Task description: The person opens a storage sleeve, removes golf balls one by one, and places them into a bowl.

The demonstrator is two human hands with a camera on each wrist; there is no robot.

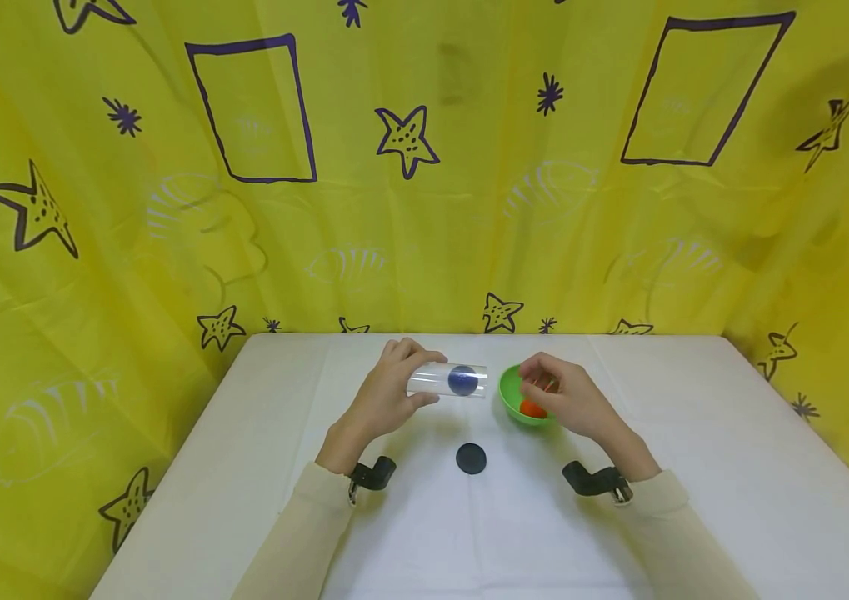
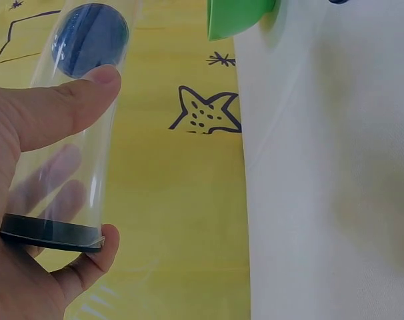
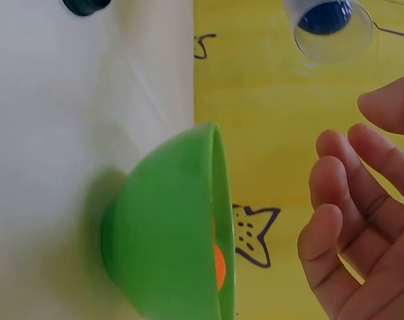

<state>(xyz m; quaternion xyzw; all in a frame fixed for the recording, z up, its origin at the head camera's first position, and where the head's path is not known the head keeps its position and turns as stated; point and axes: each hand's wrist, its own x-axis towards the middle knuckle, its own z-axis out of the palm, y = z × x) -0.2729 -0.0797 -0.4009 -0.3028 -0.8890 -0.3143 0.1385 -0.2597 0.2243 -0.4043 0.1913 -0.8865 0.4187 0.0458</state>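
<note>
My left hand (image 1: 385,393) grips a clear plastic tube (image 1: 427,382), thumb on one side and fingers on the other. The tube lies almost level in the head view, its uncapped end pointing right. A dark blue ball (image 1: 463,380) sits inside near that end. In the left wrist view a black cap (image 2: 52,233) closes the other end, by the palm. Over the green bowl (image 1: 510,402) hovers my right hand (image 1: 576,398), fingers loosely bent and holding nothing. Orange balls (image 1: 532,409) lie in the bowl, partly hidden by that hand.
A round black lid (image 1: 471,458) lies flat on the white table (image 1: 514,533), nearer to me than the bowl. A yellow curtain (image 1: 454,233) with drawn stars hangs along the table's back edge and both sides.
</note>
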